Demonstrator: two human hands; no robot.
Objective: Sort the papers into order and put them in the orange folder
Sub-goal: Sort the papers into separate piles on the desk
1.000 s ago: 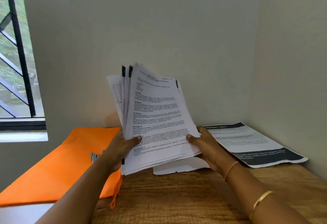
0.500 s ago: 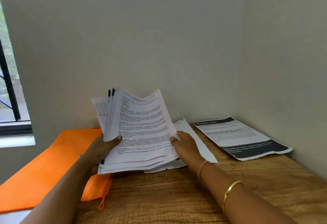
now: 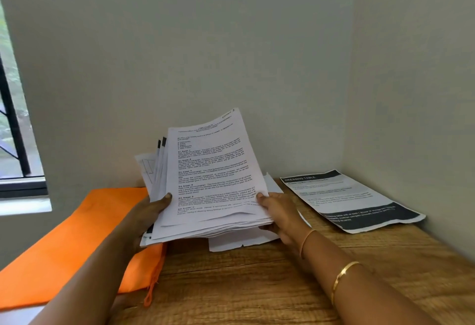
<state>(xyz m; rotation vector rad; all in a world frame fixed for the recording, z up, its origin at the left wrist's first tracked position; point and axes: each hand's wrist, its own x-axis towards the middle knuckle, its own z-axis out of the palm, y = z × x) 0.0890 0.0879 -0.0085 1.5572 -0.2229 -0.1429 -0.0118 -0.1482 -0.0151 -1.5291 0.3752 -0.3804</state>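
**Paper stack held in both hands over table**

Nearest: brown wood-grain table (image 3: 257, 286), with both forearms reaching in from 6 o'clock. There are two thin gold bangles (image 3: 343, 277) on the right arm.

The left hand (image 3: 146, 214) grips the lower left edge of the stack of white printed papers (image 3: 210, 183), thumb on the top sheet. The right hand (image 3: 280, 214) grips the lower right edge the same way. Fingers beneath are hidden.

The stack is tilted up toward the viewer, its sheets fanned at the left.

- **8 o'clock of the stack:** a flat orange fabric folder (image 3: 77, 234) lies on the table, its corner under the papers.
- **5 o'clock, beneath the stack:** a loose white sheet (image 3: 239, 241).
- **3 o'clock:** a printed leaflet with dark bands (image 3: 352, 198) lies flat near the wall corner.
- **Far, at 9 o'clock:** a dark-barred window (image 3: 15, 144).
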